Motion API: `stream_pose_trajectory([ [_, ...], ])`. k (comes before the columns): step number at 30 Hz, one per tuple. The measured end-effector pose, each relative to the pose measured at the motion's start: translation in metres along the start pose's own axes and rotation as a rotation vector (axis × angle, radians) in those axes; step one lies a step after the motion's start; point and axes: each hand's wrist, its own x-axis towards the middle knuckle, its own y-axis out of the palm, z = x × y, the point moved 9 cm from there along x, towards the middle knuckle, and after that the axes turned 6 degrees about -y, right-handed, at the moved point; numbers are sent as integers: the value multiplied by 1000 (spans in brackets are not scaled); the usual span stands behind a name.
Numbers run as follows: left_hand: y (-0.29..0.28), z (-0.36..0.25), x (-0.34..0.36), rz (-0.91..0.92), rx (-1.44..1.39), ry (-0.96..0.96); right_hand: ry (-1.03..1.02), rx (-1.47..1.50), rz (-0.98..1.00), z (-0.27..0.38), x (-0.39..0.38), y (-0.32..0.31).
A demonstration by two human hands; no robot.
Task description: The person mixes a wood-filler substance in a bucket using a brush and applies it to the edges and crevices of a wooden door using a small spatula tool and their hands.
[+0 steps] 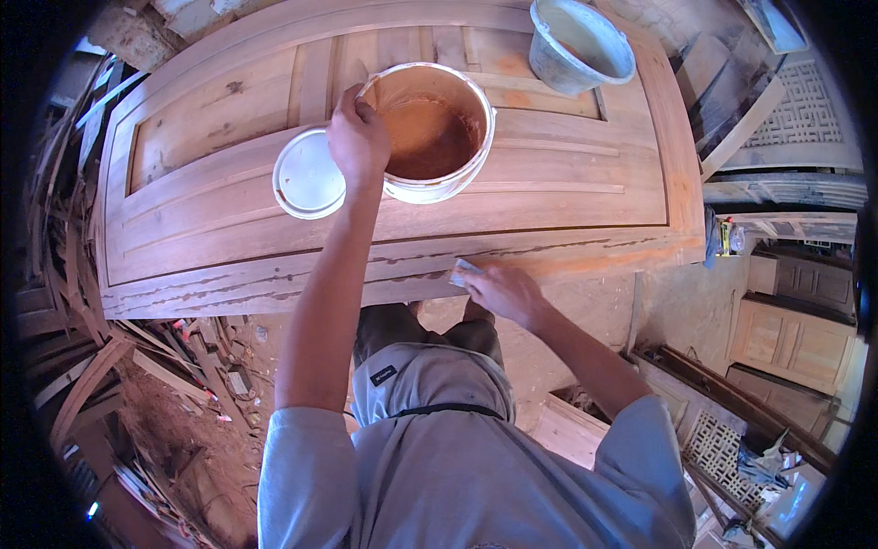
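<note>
My left hand point(359, 135) is closed at the left rim of a white plastic bucket point(439, 190), its thumb over the edge. Orange-brown paste point(425, 133) coats the inside and lies at the bottom. My right hand point(505, 293) grips a small flat pale scraper point(464, 273) against the near edge of a panelled wooden door point(512, 206). Dark brown streaks run along that edge, with an orange smear to the right of my hand. A round white lid point(311, 176) lies on the door, left of the bucket and beside my left wrist.
A grey bucket point(578, 57) stands on the door's far right. Scrap wood point(87, 274) is heaped at the left and below the near left corner. Wooden panels point(791, 343) and lattice pieces point(796, 110) lean at the right. A small wooden box-like piece point(569, 428) lies on the floor.
</note>
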Motion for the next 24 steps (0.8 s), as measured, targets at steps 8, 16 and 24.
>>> stream_pose_trajectory([
  [8, 2, -4, 0, -27, -16, 8, 179, -48, 55, -68, -42, -23],
  [16, -1, -8, 1, -12, -28, 17, 406, 239, -383, 1, -38, 65],
  [24, -2, -7, 0, -16, -48, 55, 569, 217, -351, 13, -32, 79],
])
